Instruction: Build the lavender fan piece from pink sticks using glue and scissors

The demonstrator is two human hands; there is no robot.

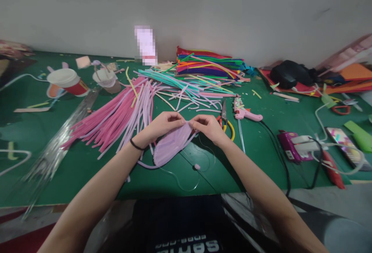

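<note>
Between my hands is a lavender, petal-shaped piece [169, 146] that looks made of pipe cleaners laid side by side. My left hand [162, 126] pinches its upper edge, thumb and forefinger together. Close beside it, my right hand [209, 128] pinches the same piece at its upper right tip. The fingertips of both hands almost meet. A thin clear thread [186, 189] loops over the table below the piece, near a small pale lump [197, 166]. Just behind my right hand lie pliers [230, 129] with red and yellow handles and scissors-like blades.
Pink pipe cleaners [107, 117] and lavender ones [144, 104] lie to the left, beside silver wires [62, 136]. Multicoloured bundles [209, 67] lie at the back. A pink glue gun [247, 115], a purple power strip [293, 146] and a phone [345, 144] are right; a paper cup [68, 81] stands left.
</note>
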